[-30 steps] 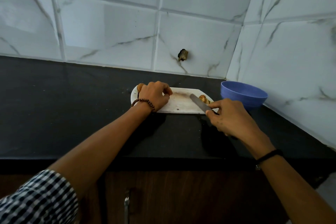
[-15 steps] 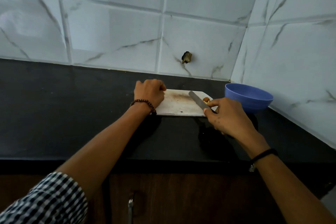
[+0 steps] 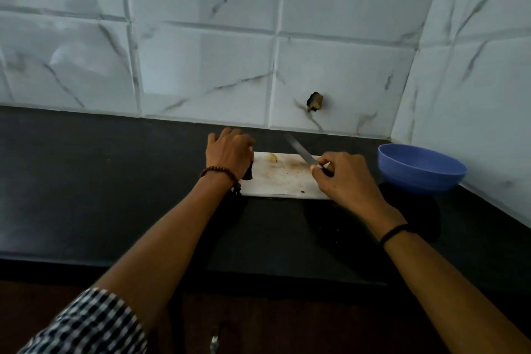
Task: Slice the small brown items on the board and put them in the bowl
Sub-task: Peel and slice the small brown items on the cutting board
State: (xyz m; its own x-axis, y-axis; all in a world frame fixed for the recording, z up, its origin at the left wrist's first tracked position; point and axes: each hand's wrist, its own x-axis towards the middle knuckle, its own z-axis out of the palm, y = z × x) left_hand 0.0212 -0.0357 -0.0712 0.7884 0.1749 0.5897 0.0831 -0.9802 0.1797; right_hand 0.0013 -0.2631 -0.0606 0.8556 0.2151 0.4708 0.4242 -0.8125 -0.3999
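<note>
While the black stone desk (image 3: 86, 181) carries everything, the job looks only partly done. At the left, the left grip (image 3: 230, 154) sits with fingers curled over the left end of the white rectangular cutting board (image 3: 275, 184); whether it clasps anything I cannot tell. Just beside it, one small pale-brown item (image 3: 272, 157) lies on the board, seemingly uncut in this dim view. Brownish smears (image 3: 293, 165) mid-board suggest earlier cutting there. The right grip (image 3: 342, 178) is clamped on the handle of a steel-bladed knife (image 3: 300, 151), blade pointing away and leftward. Furthest right, well apart from the item, the round blue plastic bowl (image 3: 419, 172) hides its inside. At least this item remains to slice and move.
</note>
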